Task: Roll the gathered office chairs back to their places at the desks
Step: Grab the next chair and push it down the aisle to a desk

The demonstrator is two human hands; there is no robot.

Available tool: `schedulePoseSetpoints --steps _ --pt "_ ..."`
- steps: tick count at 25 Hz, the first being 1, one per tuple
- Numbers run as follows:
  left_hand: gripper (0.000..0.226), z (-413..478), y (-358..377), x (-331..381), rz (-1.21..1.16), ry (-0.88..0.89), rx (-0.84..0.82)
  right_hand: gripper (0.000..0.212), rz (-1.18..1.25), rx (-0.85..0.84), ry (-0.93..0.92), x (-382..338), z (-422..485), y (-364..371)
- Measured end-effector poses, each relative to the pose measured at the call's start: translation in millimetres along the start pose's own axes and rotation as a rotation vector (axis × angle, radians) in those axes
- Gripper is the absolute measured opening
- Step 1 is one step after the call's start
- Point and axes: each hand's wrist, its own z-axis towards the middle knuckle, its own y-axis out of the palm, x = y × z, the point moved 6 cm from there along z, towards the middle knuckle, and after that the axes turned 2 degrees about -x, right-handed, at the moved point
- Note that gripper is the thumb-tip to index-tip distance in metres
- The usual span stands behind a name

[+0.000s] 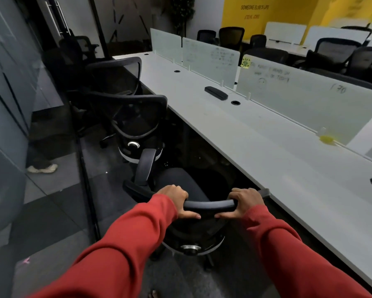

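The long white desk (256,134) runs from one o'clock back to eleven. Both hands curl round the top rail of the office chair (193,188): left hand (174,198), right hand (247,201), seat ahead at twelve, already nosing beneath the desk edge.

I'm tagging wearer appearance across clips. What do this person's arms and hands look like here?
Both arms are covered to the wrist in long red fabric, the left sleeve and the right sleeve alike, plain with no print visible and close-fitting cuffs. The left hand and right hand are bare: no gloves, and no ring or watch shows.
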Motion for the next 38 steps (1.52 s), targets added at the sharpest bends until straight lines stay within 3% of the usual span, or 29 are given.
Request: schedulePoseSetpoints --steps 7,12,16,19,22,33,38 --pt "0.085 17 -12 -2 -0.035 0.139 0.015 0.078 0.034 0.036 0.132 3 -21 2" --pt "0.105 38 -16 -27 0.006 0.266 0.029 0.076 -0.01 0.038 0.231 -25 -22 4" --pt "0.106 62 -17 -59 0.05 0.339 -0.011 0.077 -0.056 -0.162 0.374 -54 -7 12" --pt "0.108 82 -21 -78 0.102 0.417 -0.013 0.061 0.009 -0.323 0.374 -88 22 20" --pt "0.111 106 -26 -90 0.152 0.483 0.011 0.054 0.032 -0.339 0.359 -116 62 24" --pt "0.104 173 -50 -73 0.148 0.689 0.071 0.058 0.043 -0.243 0.6 -84 89 21" --pt "0.077 197 -57 -55 0.102 0.777 0.08 0.049 0.062 -0.352 0.69 -64 108 26"
